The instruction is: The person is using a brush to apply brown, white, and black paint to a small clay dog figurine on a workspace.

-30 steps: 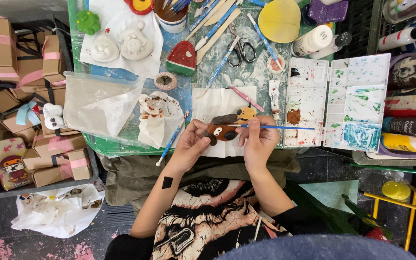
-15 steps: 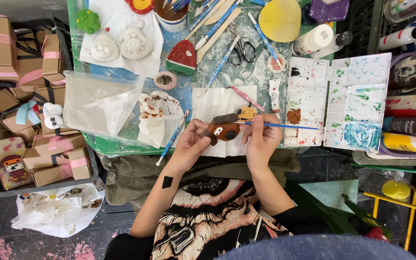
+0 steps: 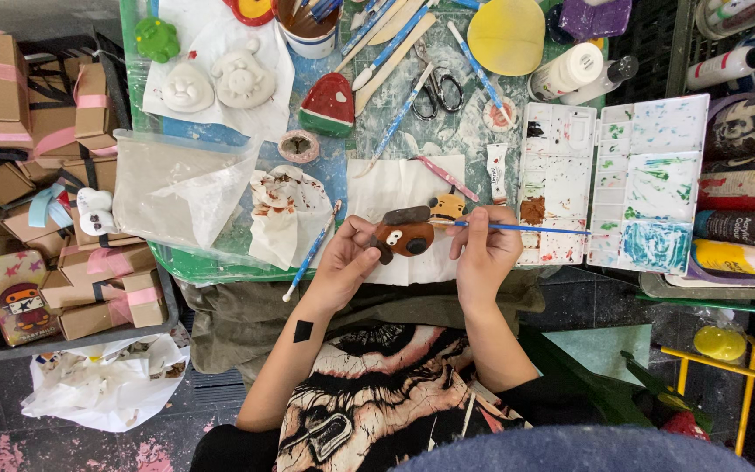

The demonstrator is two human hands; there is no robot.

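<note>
Since the earlier frame your hands have barely shifted; figure and brush sit as before. Step in hand: painting. Your left hand point(image 3: 342, 262) has fingers closed round the brown dog figure point(image 3: 404, 236), pinched at its left edge. Your right hand point(image 3: 482, 253) grips the blue paintbrush point(image 3: 517, 228), tip touching the figure's top right. Next stroke likely needs a steady tip; the palette point(image 3: 613, 175) lies just right of your knuckles.

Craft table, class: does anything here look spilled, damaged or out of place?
Nothing spilled or broken. The paint palette is heavily smeared, and a crumpled tissue carries brown stains beside the left hand, ordinary painting mess.
</note>
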